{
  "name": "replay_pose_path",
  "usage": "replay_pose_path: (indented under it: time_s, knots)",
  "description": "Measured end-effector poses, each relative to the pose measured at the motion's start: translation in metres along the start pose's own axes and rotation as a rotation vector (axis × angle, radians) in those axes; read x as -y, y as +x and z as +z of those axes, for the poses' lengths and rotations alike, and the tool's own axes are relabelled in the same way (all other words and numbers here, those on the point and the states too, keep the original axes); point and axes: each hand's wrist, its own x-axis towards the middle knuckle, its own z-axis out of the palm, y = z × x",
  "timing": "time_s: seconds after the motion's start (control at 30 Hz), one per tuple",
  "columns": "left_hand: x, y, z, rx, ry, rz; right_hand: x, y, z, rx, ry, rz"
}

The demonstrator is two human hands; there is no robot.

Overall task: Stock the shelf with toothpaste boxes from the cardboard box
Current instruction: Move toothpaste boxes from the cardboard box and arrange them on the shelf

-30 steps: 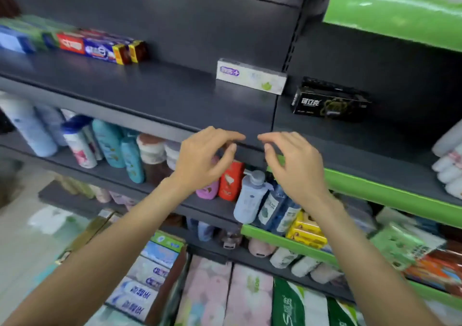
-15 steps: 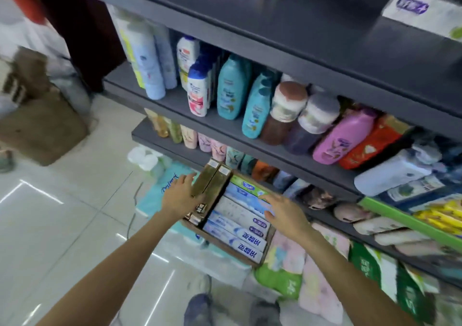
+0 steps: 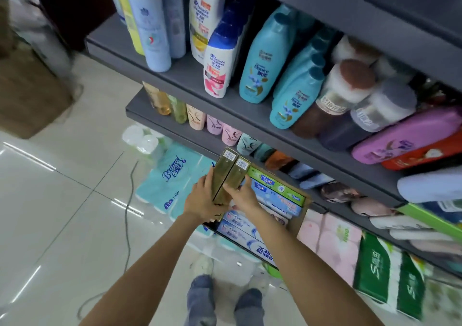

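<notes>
While both hands, left hand (image 3: 202, 200) and right hand (image 3: 243, 195), gripped two gold toothpaste boxes (image 3: 228, 175), their barcode ends pointed up and away over the cardboard box (image 3: 301, 215).

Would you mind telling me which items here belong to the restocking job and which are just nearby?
Job: two gold boxes, left hand, right hand, cardboard box, blue toothpaste boxes.
Nearby: shampoo bottles, tissue pack, floor cable.
</notes>
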Motion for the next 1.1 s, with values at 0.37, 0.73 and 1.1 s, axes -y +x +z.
replay_pose_path:
  time_s: [0.37,0.73,1.1]
  knots:
    - [0.024,0.006,-0.024,0.04,-0.162,-0.015,-0.009,-0.016,-0.018,-0.034,0.256,0.077]
    - [-0.026,0.01,-0.025,-0.058,0.11,-0.079,-0.036,-0.109,-0.099,-0.26,0.097,-0.129]
    - [-0.134,-0.101,-0.103,0.166,-0.326,0.372,-0.026,-0.23,-0.189,-0.394,0.436,-0.402]
